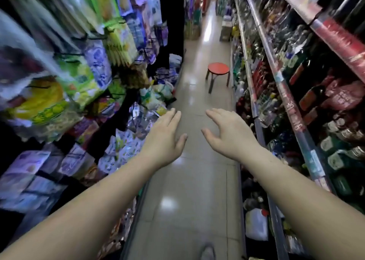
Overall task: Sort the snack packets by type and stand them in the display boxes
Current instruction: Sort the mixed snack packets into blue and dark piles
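The tiled aisle floor [197, 170] gives an open lane straight ahead. Hanging snack packets [83, 82] bulge in from the left, and stocked shelves [286, 93] wall off the right. A red stool [218, 68] stands in the lane ahead, towards the shelves, with passing room on its left. The left hand [166, 133] and right hand [231, 131] hover apart above bare floor.

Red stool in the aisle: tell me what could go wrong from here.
1. The red stool stands in the walkway ahead; walking on could mean tripping over it.
2. The left hand is close to the packets displayed on the left; a careless swing might knock some off.
3. The floor looks glossy, so it may be slippery.
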`<state>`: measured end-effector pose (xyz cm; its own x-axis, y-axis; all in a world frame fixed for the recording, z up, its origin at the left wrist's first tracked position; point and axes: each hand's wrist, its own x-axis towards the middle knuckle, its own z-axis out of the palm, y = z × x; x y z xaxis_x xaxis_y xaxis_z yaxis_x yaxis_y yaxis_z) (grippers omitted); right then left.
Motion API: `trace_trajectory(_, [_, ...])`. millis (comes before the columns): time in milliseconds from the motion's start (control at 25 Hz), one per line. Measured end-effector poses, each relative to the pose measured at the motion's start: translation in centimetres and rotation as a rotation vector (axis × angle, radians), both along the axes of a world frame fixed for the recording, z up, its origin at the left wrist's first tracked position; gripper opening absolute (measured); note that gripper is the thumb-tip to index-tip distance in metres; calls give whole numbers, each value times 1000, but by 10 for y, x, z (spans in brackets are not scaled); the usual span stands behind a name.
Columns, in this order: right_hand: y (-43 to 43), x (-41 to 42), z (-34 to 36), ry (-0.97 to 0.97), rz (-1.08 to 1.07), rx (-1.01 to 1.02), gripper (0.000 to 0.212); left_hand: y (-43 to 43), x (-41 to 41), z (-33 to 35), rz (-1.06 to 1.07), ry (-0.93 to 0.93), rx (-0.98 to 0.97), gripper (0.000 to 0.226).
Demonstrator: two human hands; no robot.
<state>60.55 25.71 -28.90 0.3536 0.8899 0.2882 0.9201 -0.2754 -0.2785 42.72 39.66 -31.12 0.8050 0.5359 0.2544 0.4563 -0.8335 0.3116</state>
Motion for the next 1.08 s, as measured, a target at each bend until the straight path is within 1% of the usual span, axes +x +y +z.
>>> trace_trajectory(160, [78, 127, -29, -22, -12, -34, 67, 72, 127, -29, 10, 25, -26, 72])
trace_trajectory(240, [122, 188, -39, -4, -20, -74, 71, 108, 181, -36, 27, 20, -63, 71])
trace_trajectory(360, [194, 271, -41, 42, -3, -141, 78, 171, 252, -41, 81, 21, -123, 70])
trace_trajectory(440, [242, 319, -37, 46, 14, -171, 78, 215, 297, -40, 104, 10, -146, 69])
trace_trajectory(600, [350, 422, -47, 66, 38, -205, 74, 326, 399, -55, 136, 9, -165, 69])
trace_trajectory(800, [496, 568, -68, 109, 14, -239, 68, 483, 550, -83, 129, 17, -195, 69])
trace_trajectory(920, [568, 662, -59, 109, -17, -239, 72, 559, 640, -79, 124, 44, -231, 69])
trace_trajectory(1080, [661, 787, -59, 126, -22, -202, 70, 654, 767, -72, 103, 64, -238, 69])
